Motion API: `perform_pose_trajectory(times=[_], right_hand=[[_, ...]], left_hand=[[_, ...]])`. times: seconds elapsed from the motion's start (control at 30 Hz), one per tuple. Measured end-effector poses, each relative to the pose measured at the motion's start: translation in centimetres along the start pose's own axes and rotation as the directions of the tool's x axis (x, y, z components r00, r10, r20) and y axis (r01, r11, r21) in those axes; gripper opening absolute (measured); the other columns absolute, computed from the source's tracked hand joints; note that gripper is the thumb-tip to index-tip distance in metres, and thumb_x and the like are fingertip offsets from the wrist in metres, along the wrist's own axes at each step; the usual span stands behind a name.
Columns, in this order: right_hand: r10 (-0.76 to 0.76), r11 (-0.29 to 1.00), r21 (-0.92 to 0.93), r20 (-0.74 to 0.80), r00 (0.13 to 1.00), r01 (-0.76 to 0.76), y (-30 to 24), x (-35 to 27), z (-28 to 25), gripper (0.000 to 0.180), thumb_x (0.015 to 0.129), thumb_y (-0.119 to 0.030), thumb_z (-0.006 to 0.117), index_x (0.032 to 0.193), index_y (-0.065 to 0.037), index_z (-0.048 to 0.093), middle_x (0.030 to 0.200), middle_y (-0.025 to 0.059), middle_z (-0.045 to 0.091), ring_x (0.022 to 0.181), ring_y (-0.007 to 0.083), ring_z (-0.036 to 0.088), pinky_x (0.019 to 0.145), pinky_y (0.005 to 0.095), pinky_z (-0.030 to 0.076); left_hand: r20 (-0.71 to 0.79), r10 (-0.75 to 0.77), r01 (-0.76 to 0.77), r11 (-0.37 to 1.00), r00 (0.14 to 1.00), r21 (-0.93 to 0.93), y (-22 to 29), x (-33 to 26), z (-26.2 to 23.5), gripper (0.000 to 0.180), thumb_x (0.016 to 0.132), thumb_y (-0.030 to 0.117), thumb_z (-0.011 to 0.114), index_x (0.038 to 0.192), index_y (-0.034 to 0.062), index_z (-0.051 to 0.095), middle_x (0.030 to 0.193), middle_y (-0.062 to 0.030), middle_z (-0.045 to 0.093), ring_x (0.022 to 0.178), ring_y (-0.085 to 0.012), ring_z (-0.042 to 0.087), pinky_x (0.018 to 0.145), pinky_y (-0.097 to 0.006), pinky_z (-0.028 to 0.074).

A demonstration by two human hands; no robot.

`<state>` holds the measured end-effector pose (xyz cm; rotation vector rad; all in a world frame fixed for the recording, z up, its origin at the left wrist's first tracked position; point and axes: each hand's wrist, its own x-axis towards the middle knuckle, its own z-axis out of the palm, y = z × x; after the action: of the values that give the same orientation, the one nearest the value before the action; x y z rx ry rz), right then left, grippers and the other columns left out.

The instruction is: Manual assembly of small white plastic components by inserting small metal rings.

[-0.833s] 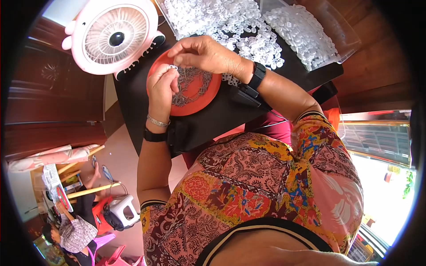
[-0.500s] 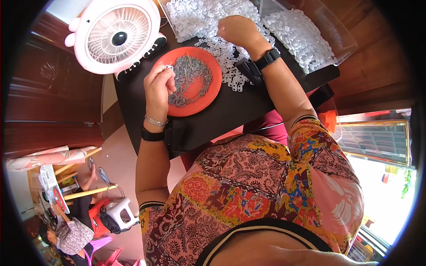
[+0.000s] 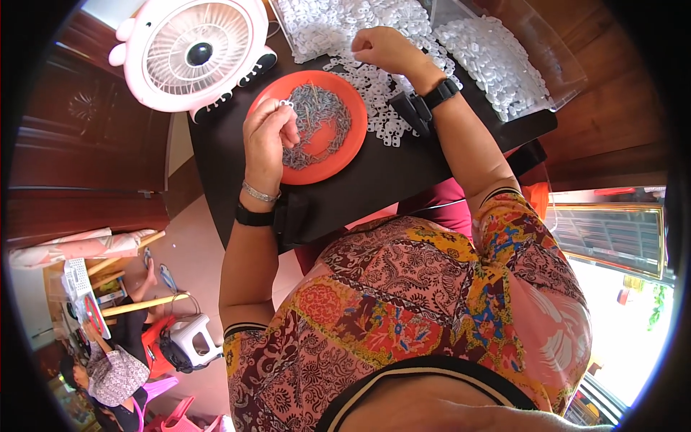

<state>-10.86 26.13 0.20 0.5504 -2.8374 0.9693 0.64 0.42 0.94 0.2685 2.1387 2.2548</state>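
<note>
Small white plastic piece point(image 3: 286, 104) is pinched between the fingertips of the left hand point(image 3: 268, 137), held over the 9 o'clock edge of the orange plate point(image 3: 338, 155). The plate carries a heap of small grey metal parts point(image 3: 317, 115). Right hand point(image 3: 385, 49) is curled closed on the pile of white plastic pieces point(image 3: 374, 79) at the plate's 1 o'clock; what it grips cannot be told. A pink fan point(image 3: 191, 54) stands at 10 o'clock on the black table point(image 3: 374, 180).
</note>
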Motion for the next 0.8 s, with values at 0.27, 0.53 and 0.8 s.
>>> perform_pose_trajectory(times=[0.27, 0.53, 0.8], right_hand=[[-0.186, 0.536, 0.827, 0.31, 0.932, -0.168, -6.3, -1.9, 1.8, 0.026, 0.087, -0.011, 0.064, 0.111, -0.003, 0.061, 0.093, 0.0001, 0.063, 0.076, 0.0065, 0.059, 0.072, 0.0203, 0.049], [-0.22, 0.393, 0.891, 0.33, 0.918, -0.227, -7.7, -3.1, 2.7, 0.026, 0.087, -0.013, 0.065, 0.111, -0.003, 0.061, 0.091, -0.0014, 0.062, 0.076, 0.0062, 0.06, 0.071, 0.0203, 0.049], [-0.214, 0.409, 0.891, 0.301, 0.929, -0.195, -7.7, -3.0, 3.1, 0.024, 0.088, -0.012, 0.064, 0.11, -0.003, 0.061, 0.09, -0.0005, 0.063, 0.075, 0.0063, 0.06, 0.07, 0.0204, 0.05]], left_hand=[[-0.028, -0.005, 0.003, 0.997, 1.0, -0.075, 0.0, -0.5, 0.4, 0.02, 0.089, 0.014, 0.051, 0.074, 0.0033, 0.057, 0.063, -0.001, 0.054, 0.052, -0.0081, 0.05, 0.048, -0.02, 0.036], [0.005, -0.011, 0.011, 0.998, 1.0, -0.066, -0.2, -0.5, 0.6, 0.02, 0.09, 0.016, 0.052, 0.078, 0.002, 0.059, 0.064, -0.0014, 0.055, 0.053, -0.0078, 0.051, 0.049, -0.02, 0.037], [-0.024, -0.001, -0.002, 0.993, 1.0, -0.114, -0.4, -0.5, 0.6, 0.019, 0.09, 0.016, 0.052, 0.078, 0.0018, 0.058, 0.065, -0.0018, 0.055, 0.053, -0.0083, 0.05, 0.049, -0.02, 0.037]])
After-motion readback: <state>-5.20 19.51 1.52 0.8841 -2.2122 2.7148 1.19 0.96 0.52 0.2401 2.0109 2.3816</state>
